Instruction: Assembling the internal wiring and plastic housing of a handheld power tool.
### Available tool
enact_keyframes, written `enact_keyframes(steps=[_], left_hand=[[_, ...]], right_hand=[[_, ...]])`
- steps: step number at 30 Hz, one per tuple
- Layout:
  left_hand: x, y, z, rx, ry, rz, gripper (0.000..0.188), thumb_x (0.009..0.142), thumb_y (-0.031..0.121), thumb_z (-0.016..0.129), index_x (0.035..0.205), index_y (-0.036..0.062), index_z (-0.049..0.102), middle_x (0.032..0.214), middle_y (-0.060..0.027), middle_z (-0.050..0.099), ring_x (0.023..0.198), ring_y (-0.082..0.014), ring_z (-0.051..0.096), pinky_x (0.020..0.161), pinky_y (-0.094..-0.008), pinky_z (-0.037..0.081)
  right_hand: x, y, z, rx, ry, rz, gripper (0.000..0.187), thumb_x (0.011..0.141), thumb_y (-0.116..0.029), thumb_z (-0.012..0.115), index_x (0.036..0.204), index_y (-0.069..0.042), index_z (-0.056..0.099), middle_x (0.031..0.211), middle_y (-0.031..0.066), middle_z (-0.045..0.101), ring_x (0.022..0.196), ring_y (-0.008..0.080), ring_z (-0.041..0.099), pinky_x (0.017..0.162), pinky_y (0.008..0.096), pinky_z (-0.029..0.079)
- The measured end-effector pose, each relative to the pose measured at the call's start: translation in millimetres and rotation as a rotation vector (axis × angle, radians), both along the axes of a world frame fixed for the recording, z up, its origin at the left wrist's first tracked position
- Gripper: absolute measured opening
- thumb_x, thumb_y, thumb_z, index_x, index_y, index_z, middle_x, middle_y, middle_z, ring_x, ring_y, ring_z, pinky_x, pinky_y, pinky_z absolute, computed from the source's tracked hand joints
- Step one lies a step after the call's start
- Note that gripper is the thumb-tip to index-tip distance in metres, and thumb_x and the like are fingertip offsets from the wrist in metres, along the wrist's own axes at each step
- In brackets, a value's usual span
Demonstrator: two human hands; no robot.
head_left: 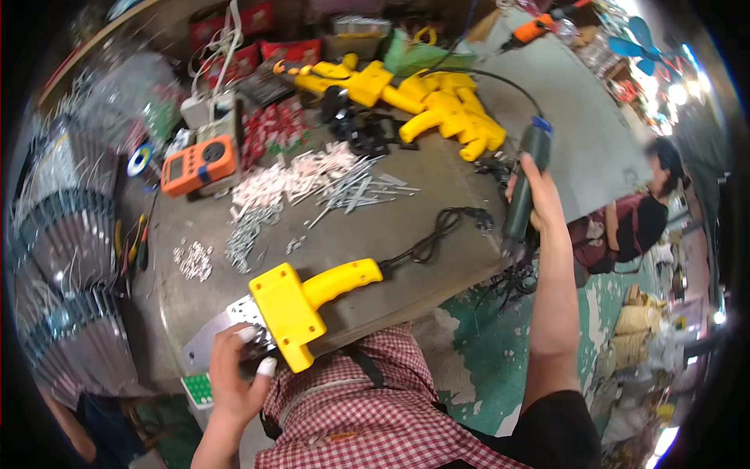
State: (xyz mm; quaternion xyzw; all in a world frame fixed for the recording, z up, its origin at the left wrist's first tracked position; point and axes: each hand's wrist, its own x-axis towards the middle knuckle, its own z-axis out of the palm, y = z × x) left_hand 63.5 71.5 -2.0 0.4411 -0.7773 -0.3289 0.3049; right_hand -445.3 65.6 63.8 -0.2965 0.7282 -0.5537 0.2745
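In front of me a yellow-handled power tool (287, 313) lies near the table's front edge, with a flat metal plate (207, 338) on its left and a black cord (426, 248) running from its handle. My left hand (238, 375) curls around the tool where the plate joins the yellow housing; thumb and fingers grip a dark part there, mostly hidden. At the table's right edge, my right hand (539, 195) is wrapped around a dark green electric screwdriver (527, 184). The screwdriver points downward, and its cable arcs up from the blue collar.
Several yellow housings (449, 113) lie at the back, beside black parts (351, 125). Whitish pieces (293, 176), metal rods (355, 187) and small screws (194, 260) are heaped mid-table. An orange meter (199, 164) stands left. Metal plates (74, 258) line the left side. Another person (644, 207) sits right.
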Motion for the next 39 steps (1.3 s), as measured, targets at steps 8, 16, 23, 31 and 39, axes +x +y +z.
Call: enact_keyframes(steps=[8, 16, 23, 31, 39], left_hand=[[-22.6, -34.9, 33.1, -0.266, -0.564, -0.188, 0.086, 0.053, 0.013, 0.081, 0.129, 0.0038, 0.043, 0.132, -0.0198, 0.04, 0.114, -0.0393, 0.044, 0.096, -0.0468, 0.039], [-9.4, -61.3, 56.0, 0.188, -0.303, -0.34, 0.077, 0.062, 0.021, 0.08, 0.129, 0.002, 0.048, 0.121, -0.0192, 0.055, 0.109, -0.0325, 0.054, 0.095, -0.0378, 0.043], [-11.9, -67.6, 5.0, 1.176, 0.118, -0.199, 0.057, 0.079, 0.029, 0.075, 0.124, 0.0003, 0.054, 0.113, -0.0083, 0.061, 0.097, -0.0151, 0.058, 0.087, -0.03, 0.045], [-31.8, -62.3, 47.8, 0.374, -0.262, -0.398, 0.065, 0.069, 0.035, 0.077, 0.125, 0.0072, 0.057, 0.096, -0.0128, 0.068, 0.079, -0.0268, 0.067, 0.073, -0.0321, 0.052], [-38.2, -59.6, 18.7, 0.198, 0.262, -0.401, 0.079, 0.064, 0.018, 0.08, 0.134, 0.0091, 0.043, 0.144, -0.0227, 0.03, 0.13, -0.0384, 0.036, 0.103, -0.0405, 0.037]], right_hand=[[2.8, -6.7, -32.4, 0.095, 1.13, 0.334, 0.037, 0.078, -0.017, 0.067, 0.111, 0.0, 0.06, 0.108, 0.019, 0.057, 0.104, 0.0373, 0.051, 0.091, 0.0434, 0.041], [24.8, -32.4, -46.4, 0.53, 0.929, 0.628, 0.02, 0.078, -0.015, 0.067, 0.094, -0.003, 0.062, 0.095, 0.0161, 0.061, 0.094, 0.0354, 0.057, 0.079, 0.0399, 0.047], [125.5, -143.7, -48.7, 0.015, 1.083, 0.536, 0.036, 0.079, -0.026, 0.069, 0.103, -0.005, 0.051, 0.094, 0.0174, 0.062, 0.092, 0.0366, 0.059, 0.077, 0.0429, 0.049], [135.4, -185.8, -62.6, 0.275, 0.943, 0.459, 0.036, 0.079, -0.02, 0.068, 0.106, -0.004, 0.049, 0.096, 0.019, 0.063, 0.091, 0.0362, 0.062, 0.075, 0.0449, 0.05], [134.1, -38.5, -35.6, -0.221, -0.104, 0.27, 0.022, 0.094, -0.003, 0.047, 0.11, 0.0, 0.062, 0.103, 0.0047, 0.063, 0.091, 0.0082, 0.058, 0.078, 0.0227, 0.047]])
